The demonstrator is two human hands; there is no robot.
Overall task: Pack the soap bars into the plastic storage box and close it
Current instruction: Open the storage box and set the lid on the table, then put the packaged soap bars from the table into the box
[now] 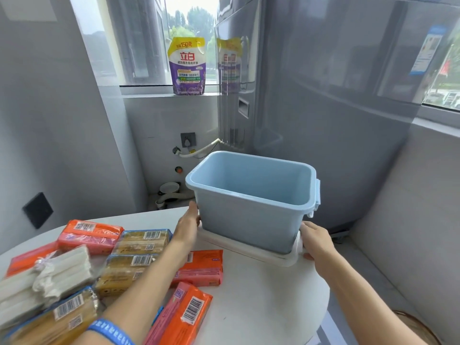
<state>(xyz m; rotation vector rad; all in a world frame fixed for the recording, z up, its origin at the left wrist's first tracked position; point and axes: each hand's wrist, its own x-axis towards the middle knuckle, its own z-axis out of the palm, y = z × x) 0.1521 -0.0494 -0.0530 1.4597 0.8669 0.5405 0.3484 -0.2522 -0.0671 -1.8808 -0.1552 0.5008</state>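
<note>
- The left hand (pixel 188 224) lies flat against the blue storage box (pixel 251 195)'s left wall, fingertips hidden.
- The right hand (pixel 314 241) grips the white lid (pixel 249 249) under the box; its fingertips are hidden.
- The empty box stands at the tabletop (pixel 268 290)'s far edge.
- Wrapped soap bars (pixel 139 241) crowd the left edge, partly cut off.

Storage box (pixel 249 217): pale blue, plain, on a white lid (pixel 251 250). Soap packs, lower left: orange (pixel 196 267), yellow-brown (pixel 142 241), white (pixel 44 277), barcoded.

White lid (pixel 249 247) mostly hidden under blue box (pixel 251 220); near-left soap packs (pixel 49 317) blurred, cut by frame edge; left hand (pixel 188 224) fingertips hidden behind box.
</note>
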